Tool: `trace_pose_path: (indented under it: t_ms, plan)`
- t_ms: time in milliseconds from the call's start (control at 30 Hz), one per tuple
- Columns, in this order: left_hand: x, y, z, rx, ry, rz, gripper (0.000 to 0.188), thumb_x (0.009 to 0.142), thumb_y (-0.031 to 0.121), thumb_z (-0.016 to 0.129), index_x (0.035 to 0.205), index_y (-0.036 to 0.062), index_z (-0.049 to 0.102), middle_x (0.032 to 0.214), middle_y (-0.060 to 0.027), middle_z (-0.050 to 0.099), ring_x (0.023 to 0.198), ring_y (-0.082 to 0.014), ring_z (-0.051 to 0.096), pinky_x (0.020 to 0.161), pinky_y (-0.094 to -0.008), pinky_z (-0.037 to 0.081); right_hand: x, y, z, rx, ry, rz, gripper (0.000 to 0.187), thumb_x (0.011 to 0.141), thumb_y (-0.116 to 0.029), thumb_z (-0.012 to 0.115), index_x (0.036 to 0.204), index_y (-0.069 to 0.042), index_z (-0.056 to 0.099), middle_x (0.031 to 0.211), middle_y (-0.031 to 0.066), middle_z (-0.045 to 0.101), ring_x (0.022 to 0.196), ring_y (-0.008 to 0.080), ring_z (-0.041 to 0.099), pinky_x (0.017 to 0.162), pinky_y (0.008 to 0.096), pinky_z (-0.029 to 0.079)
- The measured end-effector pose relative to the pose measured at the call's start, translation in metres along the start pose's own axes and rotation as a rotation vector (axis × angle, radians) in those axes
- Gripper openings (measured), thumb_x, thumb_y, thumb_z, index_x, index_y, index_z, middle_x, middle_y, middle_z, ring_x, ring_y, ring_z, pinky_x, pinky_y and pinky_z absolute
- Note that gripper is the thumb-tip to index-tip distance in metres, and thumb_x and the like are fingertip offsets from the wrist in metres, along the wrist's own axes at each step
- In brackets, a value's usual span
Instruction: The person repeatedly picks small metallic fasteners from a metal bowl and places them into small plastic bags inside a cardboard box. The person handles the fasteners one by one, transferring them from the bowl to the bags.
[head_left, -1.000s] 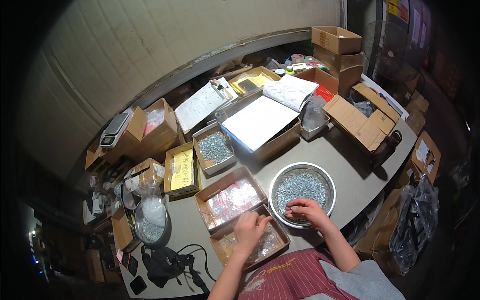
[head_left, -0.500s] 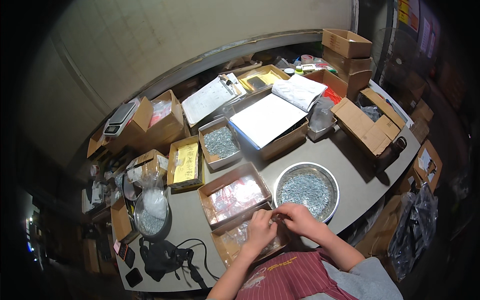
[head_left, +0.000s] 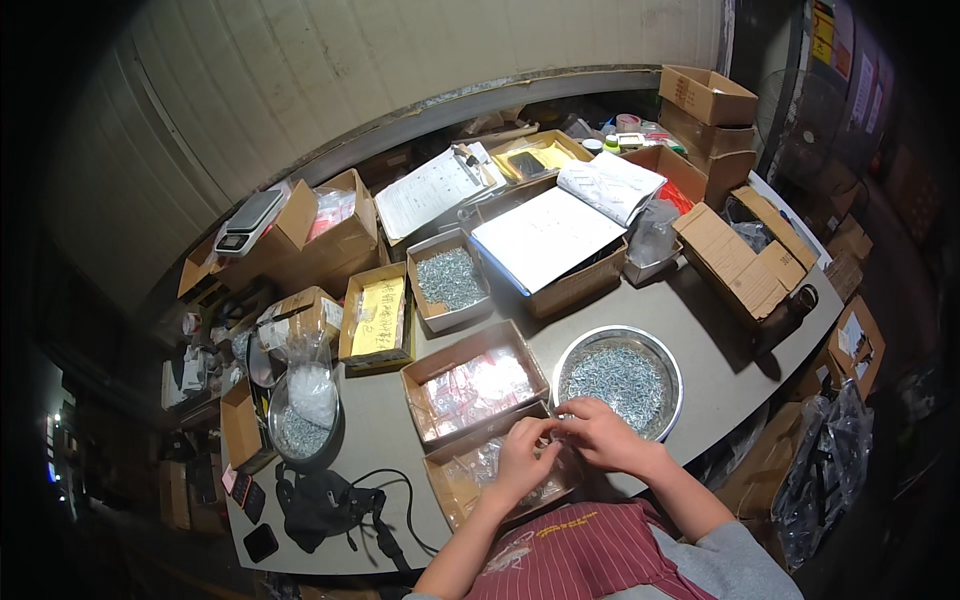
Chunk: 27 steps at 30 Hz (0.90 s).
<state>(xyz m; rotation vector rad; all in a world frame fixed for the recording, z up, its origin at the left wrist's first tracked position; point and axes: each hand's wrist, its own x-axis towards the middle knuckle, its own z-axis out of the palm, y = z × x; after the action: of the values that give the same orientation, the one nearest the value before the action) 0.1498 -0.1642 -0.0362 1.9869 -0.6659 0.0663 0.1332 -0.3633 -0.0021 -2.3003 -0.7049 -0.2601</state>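
My left hand (head_left: 525, 452) and my right hand (head_left: 603, 436) meet fingertip to fingertip over the near cardboard box (head_left: 455, 492), which holds small clear bags. Both hands pinch what looks like a small clear bag between them; it is mostly hidden by the fingers. Just right of my right hand stands a round metal bowl (head_left: 668, 362) full of small silvery screws (head_left: 620, 372). Behind the near box lies a second open cardboard box (head_left: 415, 372) with filled clear bags in it.
A smaller box of screws (head_left: 450, 280) sits further back, beside a yellow-lined box (head_left: 376, 316). A second metal bowl with a plastic bag (head_left: 305, 425) is at the left, near black cables (head_left: 350, 500). Cartons, papers (head_left: 545, 235) and a scale (head_left: 250, 215) crowd the back.
My right hand has left the metal bowl and come left to meet my left hand, which rose from the near box. Both now work together at one small spot.
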Motion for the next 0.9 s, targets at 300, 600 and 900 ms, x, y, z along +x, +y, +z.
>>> trace_pose_path:
  t_ms: [300, 600, 900]
  plan:
    - [-0.007, 0.000, -0.014, -0.573, -0.176, -0.459, 0.023, 0.091, 0.004, 0.071, 0.113, 0.0017, 0.063, 0.087, -0.0019, 0.070, 0.077, -0.0075, 0.064, 0.069, -0.0228, 0.051, 0.003, 0.000, -0.006, 0.318, -0.086, 0.403, 0.019, 0.089, -0.014, 0.072, 0.103, -0.003, 0.066, 0.090, 0.0159, 0.069, 0.081, 0.0300, 0.069, 0.073, 0.0383, 0.053]
    - [0.007, 0.003, -0.039, -0.745, -0.237, -0.592, 0.012, 0.099, 0.015, 0.066, 0.100, 0.0029, 0.065, 0.081, -0.0018, 0.069, 0.070, -0.0066, 0.063, 0.057, -0.0211, 0.048, 0.006, -0.001, 0.002, 0.938, -0.193, 0.598, 0.023, 0.093, -0.015, 0.073, 0.109, -0.001, 0.066, 0.085, 0.0049, 0.071, 0.080, 0.0117, 0.066, 0.072, 0.0282, 0.053]
    - [0.002, 0.009, -0.029, -0.541, -0.132, -0.539, 0.013, 0.100, 0.014, 0.065, 0.095, 0.0017, 0.065, 0.073, 0.0006, 0.065, 0.060, -0.0041, 0.058, 0.053, -0.0208, 0.046, 0.007, -0.004, 0.014, 0.910, -0.312, 0.704, 0.018, 0.101, -0.020, 0.064, 0.099, -0.002, 0.064, 0.083, -0.0009, 0.065, 0.078, 0.0064, 0.061, 0.069, 0.0247, 0.049]
